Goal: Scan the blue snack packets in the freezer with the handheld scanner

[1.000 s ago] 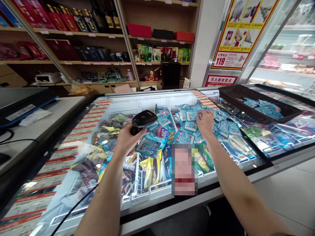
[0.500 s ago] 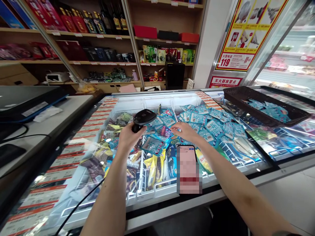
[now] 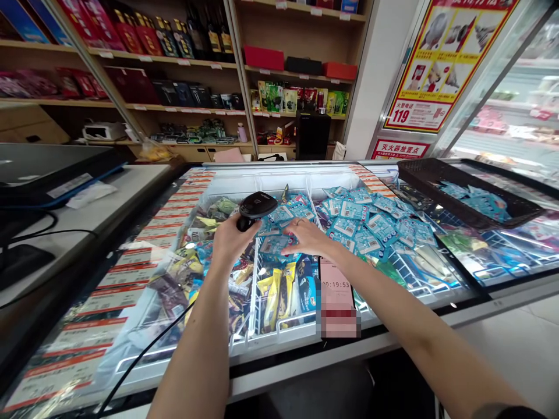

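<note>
My left hand (image 3: 233,237) is wrapped round the handle of a black barcode scanner (image 3: 257,205), its head tilted over the freezer goods. Its cable runs down past my left forearm. Just right of the scanner, my right hand (image 3: 303,235) hovers with thumb and fingers apart, at the edge of a blue ice-cream packet (image 3: 273,247). More blue packets (image 3: 353,209) lie in a loose pile to the right. Below my right wrist a phone (image 3: 336,297) rests at the freezer's front edge, its screen partly blurred out. Yellow-wrapped ice creams (image 3: 273,294) lie in the basket nearby.
The chest freezer (image 3: 262,176) has white wire dividers and price labels (image 3: 111,294) along its left glass. A dark basket (image 3: 467,192) with blue packets sits on the right. A counter (image 3: 131,192) stands left; stocked shelves (image 3: 183,105) rise behind.
My right hand has moved left and closer to the scanner, its fingers now spread over the blue packet. The purple wrapper seen near my fingertips is now hidden. The scanner stays nearly in place.
</note>
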A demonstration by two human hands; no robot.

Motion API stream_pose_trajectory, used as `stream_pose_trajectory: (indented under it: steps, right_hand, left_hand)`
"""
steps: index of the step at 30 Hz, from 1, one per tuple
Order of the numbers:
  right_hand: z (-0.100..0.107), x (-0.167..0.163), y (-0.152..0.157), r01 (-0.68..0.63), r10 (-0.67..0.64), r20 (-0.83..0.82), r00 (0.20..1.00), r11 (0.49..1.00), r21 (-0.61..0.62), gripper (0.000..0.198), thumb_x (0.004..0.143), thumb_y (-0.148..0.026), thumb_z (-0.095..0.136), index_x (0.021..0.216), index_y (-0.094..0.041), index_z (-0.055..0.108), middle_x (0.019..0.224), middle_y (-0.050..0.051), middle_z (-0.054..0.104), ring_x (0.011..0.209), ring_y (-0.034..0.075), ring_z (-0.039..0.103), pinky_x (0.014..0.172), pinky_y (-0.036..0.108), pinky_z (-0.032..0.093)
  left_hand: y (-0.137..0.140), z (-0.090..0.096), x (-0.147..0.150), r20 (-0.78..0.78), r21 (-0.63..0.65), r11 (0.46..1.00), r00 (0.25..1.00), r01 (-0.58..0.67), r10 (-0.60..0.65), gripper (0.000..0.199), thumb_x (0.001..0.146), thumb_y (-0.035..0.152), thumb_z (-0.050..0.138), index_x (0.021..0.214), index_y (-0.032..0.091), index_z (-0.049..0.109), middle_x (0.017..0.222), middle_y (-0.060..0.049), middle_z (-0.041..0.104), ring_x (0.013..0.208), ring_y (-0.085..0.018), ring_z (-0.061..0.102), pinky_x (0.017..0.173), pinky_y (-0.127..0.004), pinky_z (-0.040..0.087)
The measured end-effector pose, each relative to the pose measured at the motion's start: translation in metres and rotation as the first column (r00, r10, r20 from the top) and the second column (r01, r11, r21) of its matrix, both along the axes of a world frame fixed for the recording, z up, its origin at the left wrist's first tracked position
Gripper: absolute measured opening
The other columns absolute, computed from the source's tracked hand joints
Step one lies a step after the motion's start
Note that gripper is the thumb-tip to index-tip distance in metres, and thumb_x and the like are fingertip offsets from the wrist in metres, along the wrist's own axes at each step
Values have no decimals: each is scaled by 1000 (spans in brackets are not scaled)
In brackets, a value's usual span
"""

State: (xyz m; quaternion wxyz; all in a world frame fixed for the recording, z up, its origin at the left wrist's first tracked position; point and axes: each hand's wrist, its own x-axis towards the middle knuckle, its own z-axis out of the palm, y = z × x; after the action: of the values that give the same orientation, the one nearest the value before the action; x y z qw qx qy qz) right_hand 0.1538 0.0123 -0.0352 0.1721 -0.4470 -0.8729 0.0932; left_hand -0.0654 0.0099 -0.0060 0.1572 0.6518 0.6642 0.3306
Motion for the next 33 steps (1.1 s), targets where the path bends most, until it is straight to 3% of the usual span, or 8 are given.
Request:
stream_pose_trajectory:
  steps: [3,9,13,15,19,24,28,33]
  right_hand:
    - [1,7,5,35,-38,-52,998,998,-50,51,70,-50,74,104,-14,62,109,13,59,106,28,51,90,40,40]
    - [-4,22,9,58,-91,-243,966,989,-138,56,73,-30,73,122,-19,49,115,8,59,104,24,55,87,36,42]
    - [-2,42,10,59,-108,-356,928,988,-146,51,72,-21,70,121,-25,55,123,4,58,106,24,56,90,38,42]
    - [-2,54,10,51,-129,-437,890,982,-184,51,72,-21,69,121,-26,57,119,4,59,98,22,59,87,38,44]
    - [-8,75,9,98,-287,-671,683,947,-306,65,70,-28,71,131,-23,49,93,2,65,73,16,60,72,33,50]
    - [-20,95,15,149,-360,-875,323,933,-328,44,65,-38,74,102,-18,63,89,3,69,79,18,64,76,34,52]
    - [-22,105,19,216,-385,-890,245,916,-337,46,64,-45,74,100,-18,63,87,4,71,74,19,65,67,34,54]
    - [-18,107,18,261,-392,-896,210,905,-335,46,67,-46,71,104,-19,63,88,4,71,70,18,65,58,32,56]
  left_hand:
    - [1,-2,-1,-30,13,1000,999,-10,10,46,71,60,54,88,19,67,59,-3,64,64,-23,62,56,-26,38]
    - [4,-8,-3,-30,41,998,999,36,-35,44,71,60,55,86,20,66,58,-3,63,63,-23,62,53,-25,35]
    - [5,-10,-1,-58,40,999,998,34,-31,44,70,59,57,86,19,65,63,-5,64,65,-23,61,54,-25,34]
    - [4,-9,2,-66,36,999,997,41,-38,44,70,58,57,86,19,66,64,-5,65,65,-23,61,54,-25,35]
    - [0,-4,9,-62,34,996,995,81,-79,44,70,58,58,85,17,65,62,-4,64,62,-22,60,54,-26,35]
    - [-8,2,20,43,-27,977,977,212,-211,46,69,59,61,82,14,64,55,-1,62,54,-19,59,52,-25,37]
    - [-13,6,28,96,-86,937,938,340,-332,45,68,58,63,80,14,64,58,-2,63,55,-18,59,51,-25,39]
    - [-17,9,35,79,-149,911,923,384,-376,44,69,56,63,80,14,63,59,-2,62,53,-17,57,48,-24,37]
